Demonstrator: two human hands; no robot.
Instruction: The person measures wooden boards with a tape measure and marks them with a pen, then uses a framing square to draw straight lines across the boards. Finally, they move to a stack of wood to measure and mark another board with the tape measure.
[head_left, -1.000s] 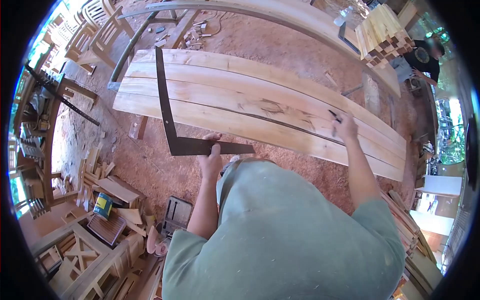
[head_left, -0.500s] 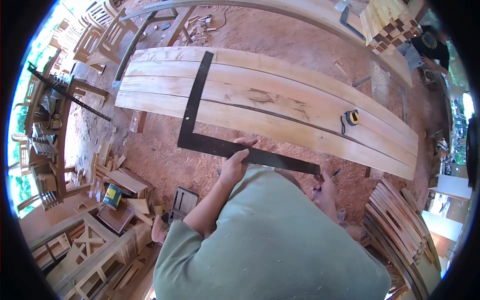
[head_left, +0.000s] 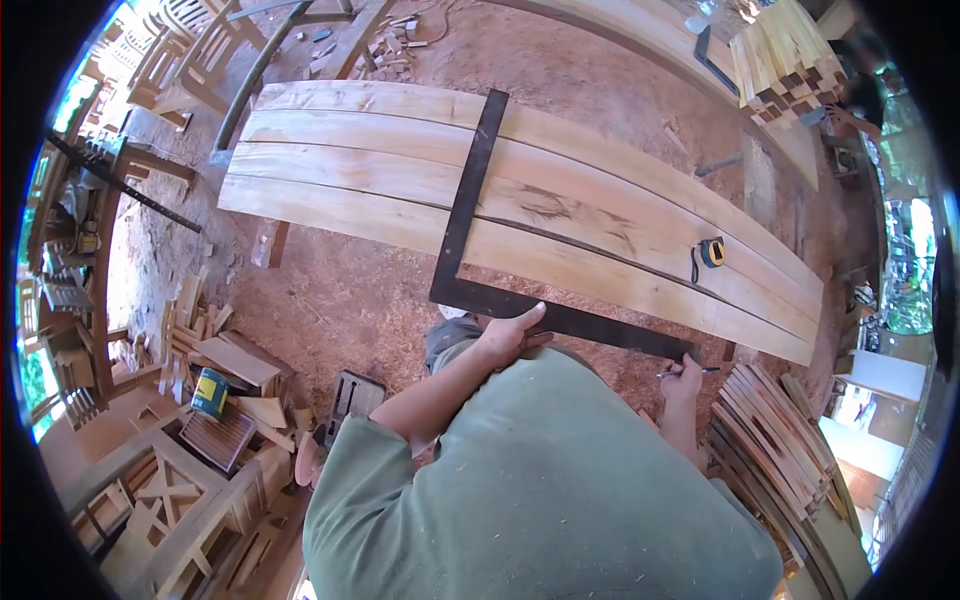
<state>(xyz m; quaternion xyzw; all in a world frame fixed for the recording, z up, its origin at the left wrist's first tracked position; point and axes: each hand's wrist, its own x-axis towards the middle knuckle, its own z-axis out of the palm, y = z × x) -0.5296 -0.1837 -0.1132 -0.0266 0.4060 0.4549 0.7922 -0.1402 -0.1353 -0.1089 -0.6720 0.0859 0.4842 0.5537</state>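
Observation:
A large dark carpenter's square [head_left: 575,318] lies across the pale planks, its long arm reaching over them and its other arm along my body. My left hand [head_left: 512,338] grips that nearer arm, thumb on top and fingers underneath. At the square's right end, my right hand [head_left: 682,380] is closed around a slim dark pen [head_left: 709,370], with fingertips right at the metal. Several long planks [head_left: 340,150] lie side by side under the square. A yellow and black tape measure [head_left: 712,252] rests on them to the right.
Stacked cut strips [head_left: 775,440] stand at the lower right. Bundled timber [head_left: 785,60] sits at the upper right, near a person's arm. On the left are a green and yellow can [head_left: 209,393], wood scraps and wooden frames [head_left: 165,490]. Sawdust and shavings cover the ground.
The square has shifted right along the planks, with my left hand moving right on it. My right hand has also moved right and slightly down with the pen.

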